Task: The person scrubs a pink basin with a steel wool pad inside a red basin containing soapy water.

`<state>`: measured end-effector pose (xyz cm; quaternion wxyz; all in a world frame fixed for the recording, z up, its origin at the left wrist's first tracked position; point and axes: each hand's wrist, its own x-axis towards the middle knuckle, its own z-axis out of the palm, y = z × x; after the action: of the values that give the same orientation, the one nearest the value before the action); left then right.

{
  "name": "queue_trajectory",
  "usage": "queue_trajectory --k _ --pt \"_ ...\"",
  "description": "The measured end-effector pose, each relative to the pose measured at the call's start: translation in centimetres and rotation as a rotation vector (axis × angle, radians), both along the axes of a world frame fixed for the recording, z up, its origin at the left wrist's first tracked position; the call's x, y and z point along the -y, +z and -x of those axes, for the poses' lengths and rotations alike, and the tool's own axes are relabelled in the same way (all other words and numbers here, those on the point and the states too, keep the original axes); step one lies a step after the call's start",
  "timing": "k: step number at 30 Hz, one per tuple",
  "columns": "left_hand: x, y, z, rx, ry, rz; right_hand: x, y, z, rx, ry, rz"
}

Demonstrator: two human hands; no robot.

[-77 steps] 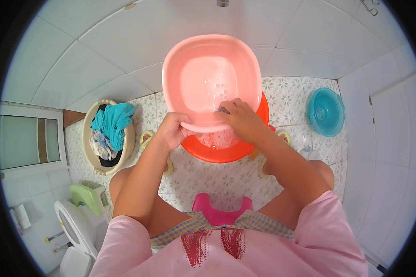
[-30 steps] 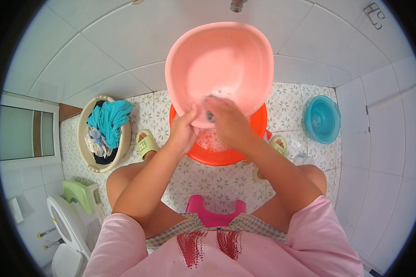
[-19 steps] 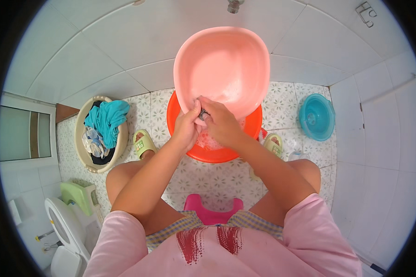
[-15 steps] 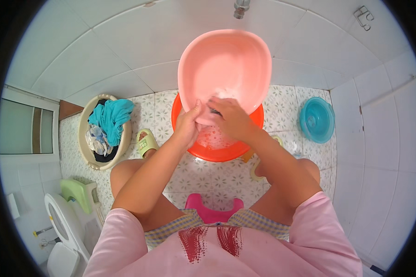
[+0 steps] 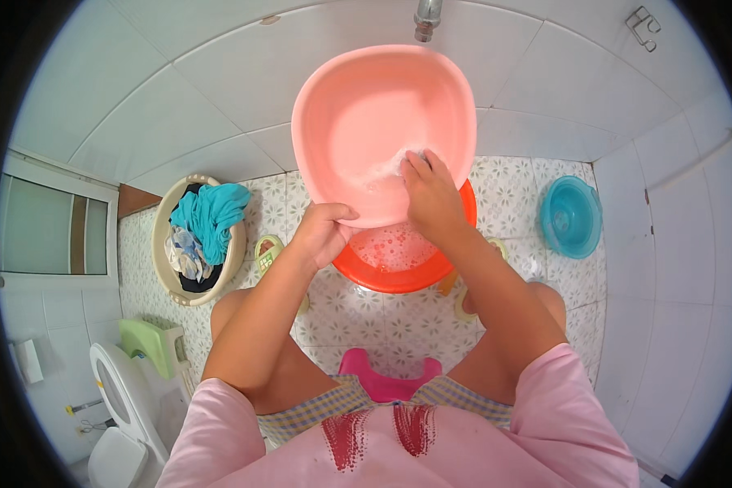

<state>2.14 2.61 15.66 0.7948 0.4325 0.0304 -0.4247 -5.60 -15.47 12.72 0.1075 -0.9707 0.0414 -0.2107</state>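
A pink basin (image 5: 358,122) is held tilted in front of the wall, its inside facing me. My left hand (image 5: 324,232) grips its near rim at the left, thumb over the edge. My right hand (image 5: 429,191) presses against the inside near the lower right, fingers bent round something small and dark, mostly hidden. White suds (image 5: 386,169) streak the plastic beside those fingertips. Below it, partly covered, an orange-red basin (image 5: 394,281) stands on the floor with foamy water (image 5: 390,246) in it.
A metal tap (image 5: 427,20) juts from the wall above. Left stands a cream laundry basket (image 5: 167,272) of clothes (image 5: 211,215); right, a blue basin (image 5: 572,217). A pink stool (image 5: 390,378) is under me. A white toilet (image 5: 122,390) and green plastic seat (image 5: 148,346) sit lower left.
My right hand has slid right and slightly up along the basin's inside, away from my left hand. The pink basin appears a little further left, still in my left hand's grip.
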Motion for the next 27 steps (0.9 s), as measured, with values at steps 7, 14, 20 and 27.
queue_trajectory --k 7,14,20,27 --pt "1.0 -0.6 0.0 0.054 -0.020 0.059 -1.5 -1.0 -0.6 -0.055 0.034 -0.240" --pt "0.6 -1.6 0.5 0.035 0.065 0.003 -0.5 -0.6 -0.6 -0.110 0.111 -0.277" --pt "0.5 -1.5 0.8 0.079 0.028 0.008 -2.8 -1.6 -0.3 -0.084 0.087 -0.402" --pt "0.4 -2.0 1.4 0.083 0.170 -0.021 -1.1 1.0 -0.6 -0.153 -0.044 -0.338"
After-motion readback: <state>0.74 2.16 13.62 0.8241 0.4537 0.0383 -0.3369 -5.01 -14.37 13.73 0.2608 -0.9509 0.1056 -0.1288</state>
